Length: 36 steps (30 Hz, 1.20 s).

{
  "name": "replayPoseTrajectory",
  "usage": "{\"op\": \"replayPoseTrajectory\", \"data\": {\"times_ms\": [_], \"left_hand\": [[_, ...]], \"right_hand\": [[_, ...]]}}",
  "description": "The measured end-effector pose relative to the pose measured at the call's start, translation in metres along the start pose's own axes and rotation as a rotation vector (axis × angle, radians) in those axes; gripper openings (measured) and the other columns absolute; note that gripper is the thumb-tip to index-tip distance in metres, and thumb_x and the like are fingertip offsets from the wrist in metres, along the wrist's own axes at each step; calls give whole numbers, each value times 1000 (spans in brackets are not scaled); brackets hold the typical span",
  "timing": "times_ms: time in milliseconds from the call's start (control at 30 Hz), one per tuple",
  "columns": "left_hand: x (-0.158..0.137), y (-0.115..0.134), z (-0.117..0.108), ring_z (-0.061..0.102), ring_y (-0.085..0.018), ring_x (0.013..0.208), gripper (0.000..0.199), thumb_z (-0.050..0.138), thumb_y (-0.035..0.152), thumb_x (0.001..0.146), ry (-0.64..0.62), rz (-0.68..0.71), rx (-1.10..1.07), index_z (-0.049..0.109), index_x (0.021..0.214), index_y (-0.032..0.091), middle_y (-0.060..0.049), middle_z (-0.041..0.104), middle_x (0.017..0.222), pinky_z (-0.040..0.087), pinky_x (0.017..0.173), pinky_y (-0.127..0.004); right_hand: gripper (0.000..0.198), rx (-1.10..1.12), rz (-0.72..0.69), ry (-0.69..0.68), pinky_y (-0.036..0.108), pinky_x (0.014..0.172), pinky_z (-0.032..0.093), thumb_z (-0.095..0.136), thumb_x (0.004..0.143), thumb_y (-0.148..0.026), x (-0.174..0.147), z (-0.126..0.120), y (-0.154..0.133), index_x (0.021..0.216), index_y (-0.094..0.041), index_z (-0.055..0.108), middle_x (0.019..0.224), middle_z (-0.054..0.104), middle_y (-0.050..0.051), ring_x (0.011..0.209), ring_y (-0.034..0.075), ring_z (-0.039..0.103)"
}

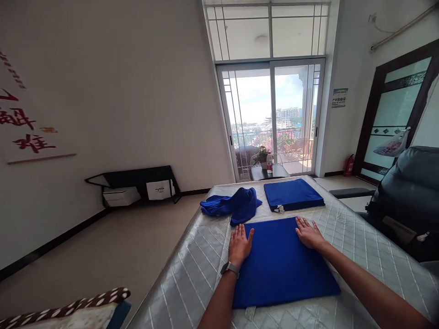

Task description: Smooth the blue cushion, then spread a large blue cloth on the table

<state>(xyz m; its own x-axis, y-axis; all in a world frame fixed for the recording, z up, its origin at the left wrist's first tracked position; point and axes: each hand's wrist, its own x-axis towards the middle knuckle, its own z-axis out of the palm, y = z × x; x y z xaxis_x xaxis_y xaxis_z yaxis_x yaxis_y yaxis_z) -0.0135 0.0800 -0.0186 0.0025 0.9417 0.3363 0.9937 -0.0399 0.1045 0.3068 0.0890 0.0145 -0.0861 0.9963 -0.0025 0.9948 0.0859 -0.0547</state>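
Observation:
A blue cloth [279, 267] lies flat, spread into a rough rectangle, with a small pale tag at its near edge. My left hand [240, 244] rests palm down on its upper left corner, fingers stretched out; a watch circles that wrist. On the upper right corner my right hand [309, 232] lies flat with its fingers slightly apart. Just beyond, a neat folded stack of blue cloth [294, 193] shows a white tag at its front corner. Left of that stack sits a crumpled blue cloth [233, 204], close to my left fingertips.
The cloths lie on a plastic-covered quilted mattress [192, 260]. A small table [278, 172] with a plant and bottle stands beyond its far end. A dark armchair [411, 196] is at right; a black rack [137, 176] with boxes stands along the left wall.

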Motion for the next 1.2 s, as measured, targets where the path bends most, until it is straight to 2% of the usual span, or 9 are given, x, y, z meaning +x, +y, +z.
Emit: {"op": "replayPoseTrajectory", "data": {"times_ms": [167,333,533,700,1000,1100,1200], "left_hand": [[-1,-1,0,33,-31,142,81,9,60,98,12,-4,-16,40,144,2,-20,42,150,29,115,-47],[0,-6,7,36,-31,140,72,13,55,99,48,55,10,37,147,8,-18,45,148,31,113,-51],[2,-8,12,36,-32,140,68,18,53,100,39,94,52,36,148,10,-18,45,148,31,112,-52],[4,-5,11,33,-31,142,73,16,55,100,-20,50,70,37,146,3,-20,38,151,28,115,-48],[1,-7,10,36,-31,140,72,16,53,100,90,105,116,38,145,2,-22,44,148,30,114,-50],[0,-1,0,36,-31,140,74,17,56,100,119,122,121,39,145,2,-22,43,148,29,115,-51],[-4,24,-11,34,-29,141,70,17,54,101,99,172,95,37,147,5,-20,43,149,29,115,-52]], "right_hand": [[62,-25,-12,14,50,118,0,12,97,-38,-14,-4,0,155,-17,13,162,11,2,148,19,5],[62,-10,-47,11,49,119,2,13,97,-39,-28,5,1,155,-16,14,162,12,2,148,19,5],[64,49,-29,15,47,119,3,14,97,-40,-29,13,2,155,-14,13,162,12,3,148,18,7],[64,69,-40,18,47,119,3,12,97,-40,-31,9,3,155,-13,13,162,11,2,148,18,6],[65,142,-28,0,47,119,-2,12,96,-41,-34,5,4,155,-14,11,162,9,3,148,19,4],[65,159,-20,-5,47,119,-3,13,96,-41,-34,5,5,155,-14,11,162,10,3,148,20,5],[65,165,-16,-3,47,118,-4,15,96,-40,-34,5,5,155,-13,12,162,10,3,148,20,4]]}}
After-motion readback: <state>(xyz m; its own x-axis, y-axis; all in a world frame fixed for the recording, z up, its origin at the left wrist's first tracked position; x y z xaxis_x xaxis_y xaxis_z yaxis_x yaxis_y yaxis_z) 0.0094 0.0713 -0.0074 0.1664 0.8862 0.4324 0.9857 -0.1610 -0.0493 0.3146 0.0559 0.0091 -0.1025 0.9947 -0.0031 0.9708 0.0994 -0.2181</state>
